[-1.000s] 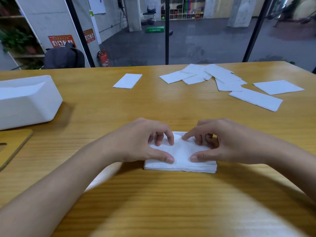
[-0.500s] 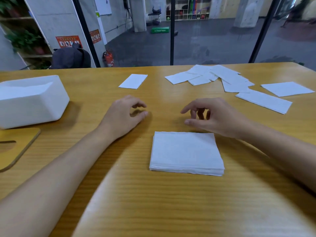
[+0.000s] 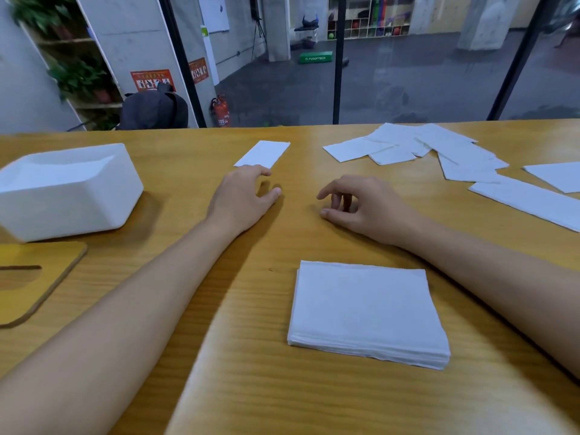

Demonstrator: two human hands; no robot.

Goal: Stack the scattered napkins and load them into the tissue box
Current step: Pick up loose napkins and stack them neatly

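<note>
A neat stack of white napkins (image 3: 365, 312) lies on the wooden table (image 3: 251, 387) near me. My left hand (image 3: 241, 196) is stretched forward, fingers apart and holding nothing, its fingertips at the near edge of a single white napkin (image 3: 263, 153). My right hand (image 3: 361, 204) hovers over the table beyond the stack, fingers loosely curled and holding nothing. Several scattered napkins (image 3: 417, 146) lie at the far right, with a long one (image 3: 527, 200) and another (image 3: 557, 175) near the right edge. The white tissue box (image 3: 67, 189) sits at the left, its opening facing away.
A wooden lid with a slot (image 3: 34, 277) lies at the left edge in front of the tissue box. The table's far edge meets glass panels with black frames. A dark backpack (image 3: 153, 109) sits behind the table's far edge.
Both hands let go of the stack and moved forward. My left hand has reached the single napkin at the far middle; my right hand has shifted slightly away from the stack.
</note>
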